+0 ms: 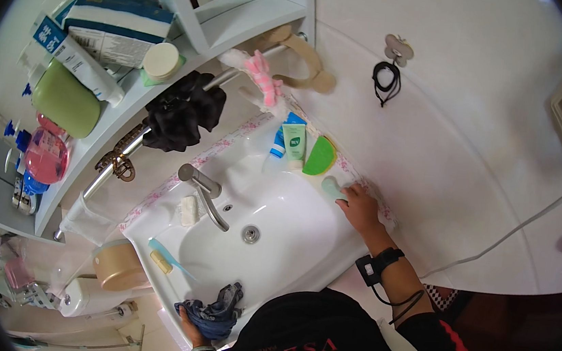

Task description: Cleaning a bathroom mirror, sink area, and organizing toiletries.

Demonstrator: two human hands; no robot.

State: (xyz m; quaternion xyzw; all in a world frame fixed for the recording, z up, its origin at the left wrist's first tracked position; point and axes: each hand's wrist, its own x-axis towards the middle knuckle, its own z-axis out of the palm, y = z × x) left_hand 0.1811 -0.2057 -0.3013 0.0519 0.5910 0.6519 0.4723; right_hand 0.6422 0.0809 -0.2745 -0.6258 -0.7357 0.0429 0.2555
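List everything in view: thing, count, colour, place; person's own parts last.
Sink: 1, white, centre
Tap: 1, silver, sink
Soap: 1, white, beside tap
Cloth: 1, blue, sink edge
Oval item: 1, green, sink edge
Semicircle: 1, green, sink corner
Tubes: 3, blue, green, white, sink and shelf
Shelf: 1, white, upper left
Bottles: at least 2, green, pink, shelf
Packet: 1, blue, shelf
Rail: 1, silver, under shelf
Clip: 1, brown, rail
Puff: 1, black, rail
Headbands: 2, pink, beige, rail
Cord: 1, black, wall hook
Container: 1, tan, beside sink
Elsewhere: smaller things, some blurred
Left hand: 1, bare, at cloth
Right hand: 1, bare, at oval item
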